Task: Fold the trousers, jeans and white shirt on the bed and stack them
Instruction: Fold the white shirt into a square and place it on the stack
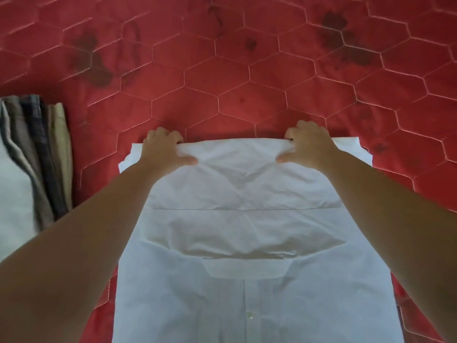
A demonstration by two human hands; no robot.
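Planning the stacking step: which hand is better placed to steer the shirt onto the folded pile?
Probably the left hand: the folded pile lies on its side of the white shirt. The right hand grips the far edge, farther off.

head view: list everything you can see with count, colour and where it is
bedspread: one, red with hexagon stitching and dark blotches, fills the whole view under everything else
white shirt: one, white, centre and bottom, lying on the bedspread with its far part doubled over
folded clothes: one pile, grey, tan and dark blue layers, left edge on the bedspread, apart from the shirt
pale cloth: one, whitish, far left edge beside the pile; cannot tell what it is
left hand: one, bare, grips the shirt's far folded edge near its left corner
right hand: one, bare, grips the same edge near its right corner
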